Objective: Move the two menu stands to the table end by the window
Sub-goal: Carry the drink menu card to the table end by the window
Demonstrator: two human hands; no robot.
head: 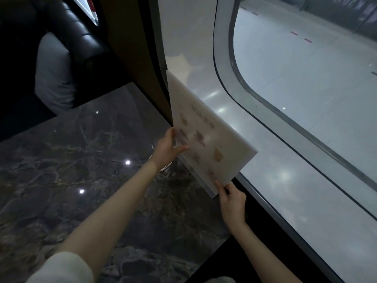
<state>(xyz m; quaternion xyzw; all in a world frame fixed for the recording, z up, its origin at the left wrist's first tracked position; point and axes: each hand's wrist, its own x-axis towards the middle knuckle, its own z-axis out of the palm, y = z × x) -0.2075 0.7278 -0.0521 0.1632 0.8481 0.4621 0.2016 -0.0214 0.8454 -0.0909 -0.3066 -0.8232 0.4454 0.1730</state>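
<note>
A pale menu stand (206, 131) with small food pictures stands tilted at the table's edge against the window (306, 82). It looks thick, like two boards together, but I cannot tell for sure. My left hand (168, 147) grips its left edge, thumb behind and fingers on the front. My right hand (230, 198) pinches its lower right corner near the clear base strip.
The dark marble table (81, 170) spreads to the left and below. A small round white item (165, 167) peeks from under my left wrist. A black padded booth seat (77, 33) with a grey cushion (53, 72) sits across the table.
</note>
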